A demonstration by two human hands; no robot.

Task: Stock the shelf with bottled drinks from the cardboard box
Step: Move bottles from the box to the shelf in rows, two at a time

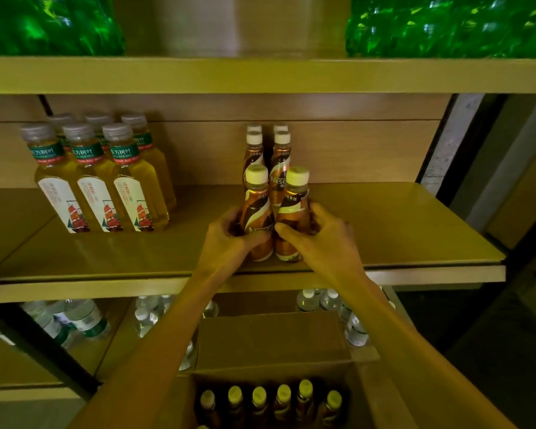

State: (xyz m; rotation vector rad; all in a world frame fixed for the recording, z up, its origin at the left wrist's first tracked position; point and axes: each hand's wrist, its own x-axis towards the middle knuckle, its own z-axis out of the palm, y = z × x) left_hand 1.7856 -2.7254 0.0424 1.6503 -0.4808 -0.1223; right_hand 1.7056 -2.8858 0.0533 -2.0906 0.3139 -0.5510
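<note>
Box (273, 345) below; L hand (229, 239), R hand (322, 239) grip btls (257, 205) on shelf (399, 230).

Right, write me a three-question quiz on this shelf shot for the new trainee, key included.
1. True or false: the left hand and the right hand each grip a coffee bottle.
2. Pick one: on the middle shelf, the yellow tea bottles stand A) left of the brown coffee group, B) right of it, C) directly behind it.
3. Fill the gap: the clear water bottles are on the shelf ____ the middle one.

Key: 1 true; 2 A; 3 below.
</note>
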